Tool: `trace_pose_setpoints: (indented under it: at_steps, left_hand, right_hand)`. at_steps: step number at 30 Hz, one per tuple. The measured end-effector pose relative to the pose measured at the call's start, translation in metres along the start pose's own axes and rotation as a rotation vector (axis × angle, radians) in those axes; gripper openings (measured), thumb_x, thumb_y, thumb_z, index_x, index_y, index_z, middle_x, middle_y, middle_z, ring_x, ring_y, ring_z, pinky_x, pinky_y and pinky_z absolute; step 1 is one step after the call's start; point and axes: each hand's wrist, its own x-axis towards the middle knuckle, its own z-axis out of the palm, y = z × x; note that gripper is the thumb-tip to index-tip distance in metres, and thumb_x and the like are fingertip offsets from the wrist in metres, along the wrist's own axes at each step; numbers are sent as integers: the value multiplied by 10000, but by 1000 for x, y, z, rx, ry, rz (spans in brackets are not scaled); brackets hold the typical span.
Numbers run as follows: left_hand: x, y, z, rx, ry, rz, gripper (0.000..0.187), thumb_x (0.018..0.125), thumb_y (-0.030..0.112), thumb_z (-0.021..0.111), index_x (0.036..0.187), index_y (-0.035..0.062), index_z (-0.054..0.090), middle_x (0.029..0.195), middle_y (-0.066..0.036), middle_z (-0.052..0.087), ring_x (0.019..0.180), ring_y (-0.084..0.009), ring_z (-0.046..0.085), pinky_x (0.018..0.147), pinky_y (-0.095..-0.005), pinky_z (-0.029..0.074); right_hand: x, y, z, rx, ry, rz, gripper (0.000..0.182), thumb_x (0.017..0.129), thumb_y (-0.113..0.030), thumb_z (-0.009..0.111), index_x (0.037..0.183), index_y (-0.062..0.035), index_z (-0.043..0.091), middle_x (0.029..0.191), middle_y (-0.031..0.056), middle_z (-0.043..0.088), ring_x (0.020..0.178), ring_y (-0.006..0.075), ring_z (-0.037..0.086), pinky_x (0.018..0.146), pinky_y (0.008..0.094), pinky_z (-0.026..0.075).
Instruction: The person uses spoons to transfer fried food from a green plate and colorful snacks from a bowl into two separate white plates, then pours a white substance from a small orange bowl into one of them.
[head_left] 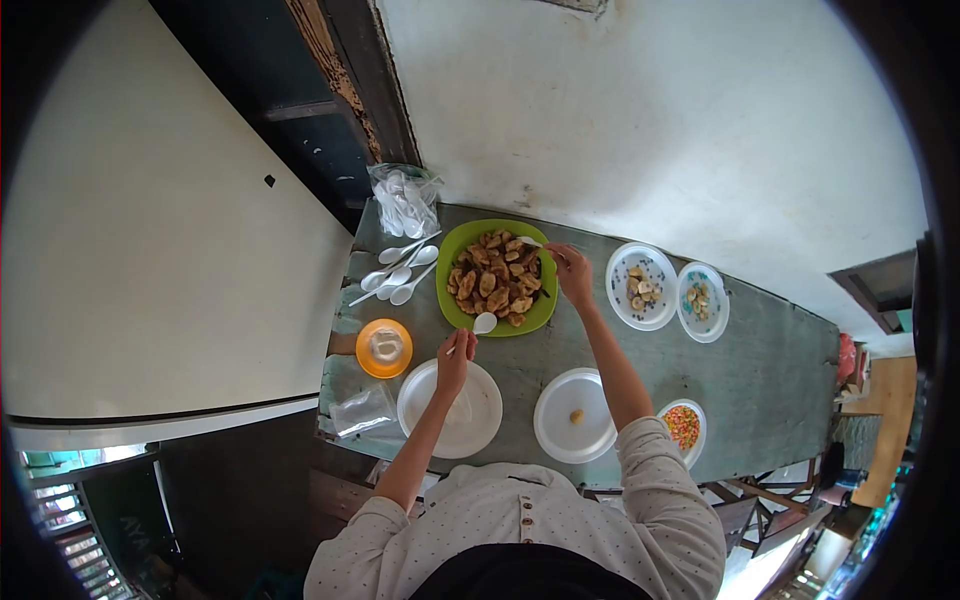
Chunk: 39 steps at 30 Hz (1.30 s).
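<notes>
My left hand (456, 358) is closed around the handle of a white plastic spoon (485, 323), whose bowl lies at the near edge of a green dish (447, 300). In my right hand (572, 272) is another white spoon (529, 241), its tip over the far right part of the dish. Brown fried-looking pieces (487, 283) are heaped in this dish. Below my left hand is a white plate (482, 430). A second white plate (555, 440) holds one small yellowish piece (576, 416) and lies left of my right forearm.
Several loose white spoons (398, 275) and a bag of spoons (405, 205) lie at the left. Nearby are an orange dish (363, 364) and a clear plastic packet (363, 411). Rightward stand two patterned plates (625, 313) (703, 333) with pale pieces and a plate of colourful bits (683, 427).
</notes>
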Motion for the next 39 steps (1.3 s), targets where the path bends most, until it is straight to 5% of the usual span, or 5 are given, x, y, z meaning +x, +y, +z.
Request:
trace_pose_setpoints:
  at_steps: [7, 9, 12, 27, 39]
  left_hand:
    - [14, -4, -2, -13, 4, -42, 334, 924, 283, 391, 749, 34, 527, 591, 33, 412, 536, -39, 367, 488, -186, 294]
    - [18, -5, -2, 9, -10, -40, 337, 924, 284, 390, 749, 32, 529, 591, 32, 411, 537, -41, 367, 488, -186, 295]
    - [18, 1, 0, 5, -6, -23, 342, 924, 286, 388, 743, 31, 526, 593, 31, 412, 540, -43, 366, 489, -185, 296]
    - [10, -2, -9, 14, 23, 23, 342, 926, 275, 384, 719, 34, 512, 577, 33, 403, 530, -38, 361, 485, -187, 291]
    - [4, 4, -12, 25, 1, 25, 335, 927, 269, 382, 731, 36, 519, 586, 32, 415, 531, -38, 369, 492, -184, 304]
  right_hand:
    - [-2, -3, -9, -76, -60, -42, 127, 829, -76, 522, 880, -48, 635, 756, 57, 618, 551, 104, 554, 495, 237, 421]
    - [-2, 11, -2, 171, -108, 365, 146, 850, -122, 519, 897, -36, 627, 753, 42, 611, 535, 74, 522, 489, 220, 409]
    - [-1, 34, 3, 543, 58, 473, 191, 865, -170, 515, 936, -22, 611, 765, 30, 604, 501, 54, 479, 466, 203, 384]
    - [-2, 44, -2, 406, -132, 389, 175, 869, -143, 501, 936, -12, 596, 843, 25, 614, 472, 55, 447, 439, 205, 370]
    - [-6, 50, -2, 502, -17, 454, 219, 868, -212, 512, 924, -16, 593, 796, 26, 592, 477, 59, 446, 450, 198, 352]
